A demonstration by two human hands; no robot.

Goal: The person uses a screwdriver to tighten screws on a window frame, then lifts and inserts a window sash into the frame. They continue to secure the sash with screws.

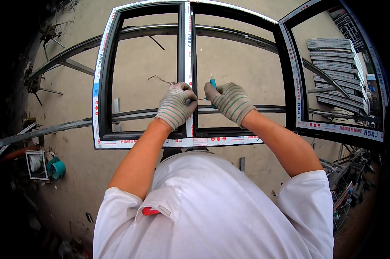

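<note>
My left hand [176, 106], in a striped knit glove, is closed at the white-taped middle bar [188, 52] of a dark window frame [102, 82]. A thin bent metal rod [160, 79] sticks out of it to the upper left. My right hand [233, 102], gloved alike, grips a small teal-handled tool [213, 83] just right of that bar. Between the two hands runs a thin shaft [202, 99], its left end at my left fingertips. The fingers hide where it meets the bar and what else they may pinch.
The frame lies across long metal rails [78, 125]. On its right a hinged sash [299, 82] stands swung out. Beyond that is a stack of wrapped profiles [337, 71]. A teal bucket [56, 168] stands on the floor at left; metal offcuts [354, 172] lie at lower right.
</note>
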